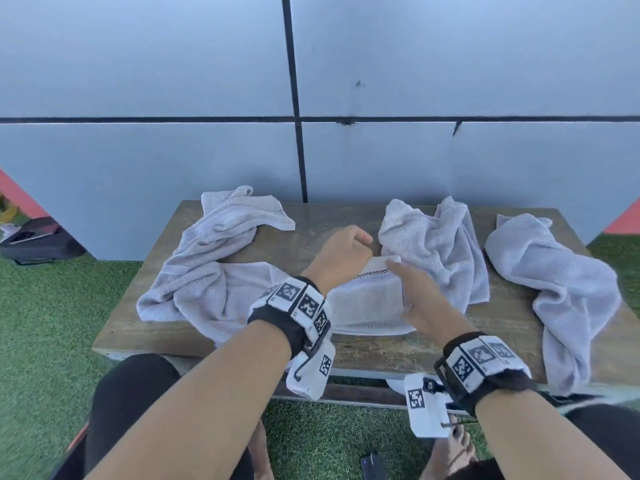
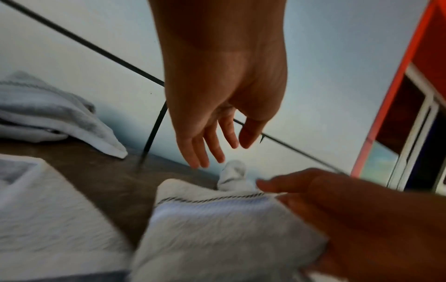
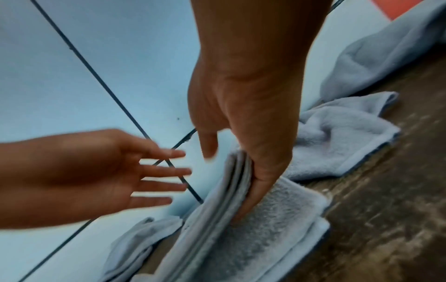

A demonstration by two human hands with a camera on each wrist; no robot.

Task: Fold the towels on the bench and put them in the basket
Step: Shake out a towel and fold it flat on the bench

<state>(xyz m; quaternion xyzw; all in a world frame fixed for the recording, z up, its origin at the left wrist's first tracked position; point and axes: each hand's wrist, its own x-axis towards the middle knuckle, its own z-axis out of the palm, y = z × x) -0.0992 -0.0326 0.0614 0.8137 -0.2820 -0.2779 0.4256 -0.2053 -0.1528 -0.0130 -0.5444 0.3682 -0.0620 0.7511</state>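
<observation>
Four pale grey towels lie on the worn wooden bench (image 1: 242, 344) in front of me, and the one that matters is the folded towel (image 1: 367, 303) at the near middle. It is a thick stack of several layers, fluffy terry on the face, with a woven band and a thin dark dashed stripe running across its far end. My right hand (image 1: 420, 299) holds it along the right edge: in the right wrist view my thumb (image 3: 210, 147) stands off from the stack while my fingers (image 3: 260, 183) press against the towel's outer face, gripping the layers together and tipping that edge up off the bench. My left hand (image 1: 341, 252) hovers just past the towel's far left corner, fingers straight and spread, holding nothing and not touching the cloth. Left of it a crumpled towel (image 1: 207, 268) sprawls from the far edge down to the near edge. Just beyond my right hand another rumpled towel (image 1: 436, 244) sits bunched up, touching the folded one. Far right, a fourth towel (image 1: 561, 292) drapes over the near edge of the bench. Behind the bench stands a grey panelled wall (image 1: 173, 81), and green artificial turf (image 1: 45, 323) covers the ground.
</observation>
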